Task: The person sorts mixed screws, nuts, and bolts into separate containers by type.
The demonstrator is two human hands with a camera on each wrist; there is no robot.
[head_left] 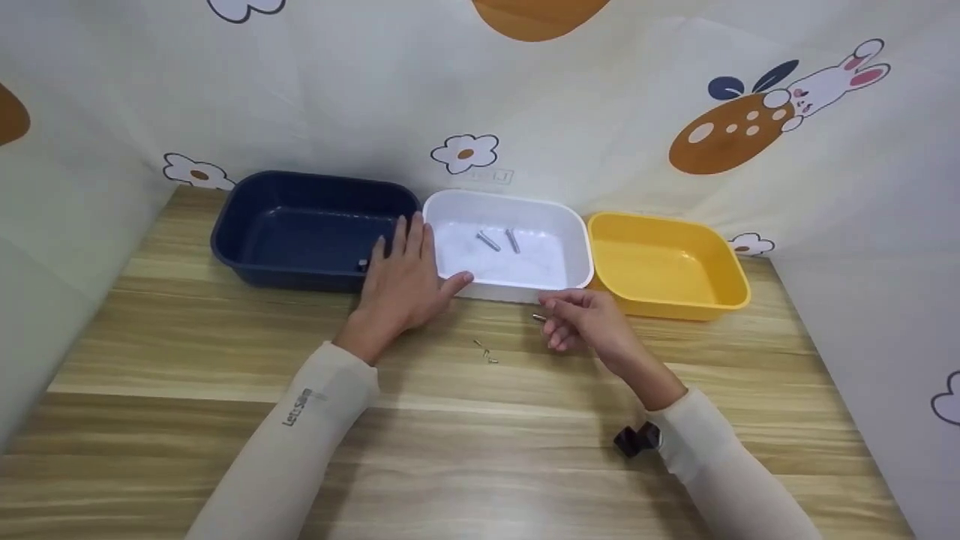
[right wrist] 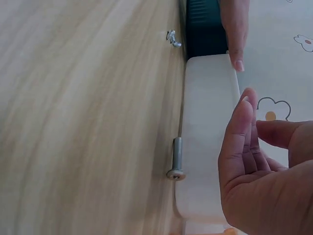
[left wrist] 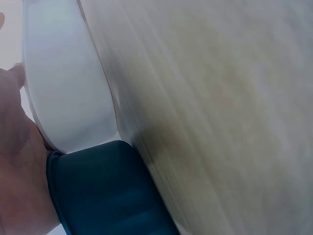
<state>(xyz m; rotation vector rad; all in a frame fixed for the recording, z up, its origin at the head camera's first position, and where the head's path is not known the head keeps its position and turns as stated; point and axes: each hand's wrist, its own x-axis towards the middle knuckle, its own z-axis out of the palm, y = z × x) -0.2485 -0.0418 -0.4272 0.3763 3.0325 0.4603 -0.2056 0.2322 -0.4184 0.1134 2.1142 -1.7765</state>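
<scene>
My left hand [head_left: 401,281] lies flat with straight fingers over the neighbouring rims of the navy bin [head_left: 251,271] and the white bin [head_left: 517,289]. Its thumb reaches along the white bin's front edge. At that bin's front right corner is my right hand [head_left: 589,322], fingers loosely bent, with nothing visible between them in the right wrist view. Below those fingers a silver bolt [right wrist: 177,159] lies on the table against the white bin's wall. Two similar bolts [head_left: 488,241] lie inside the white bin. Several tiny screws [head_left: 486,352] rest on the table between the hands.
A yellow bin [head_left: 667,304] stands right of the white one, completing a row along the patterned cloth [head_left: 570,112] behind. A small dark piece [head_left: 363,265] shows in the navy bin beside the left hand. The wooden table [head_left: 465,465] stretches out in front.
</scene>
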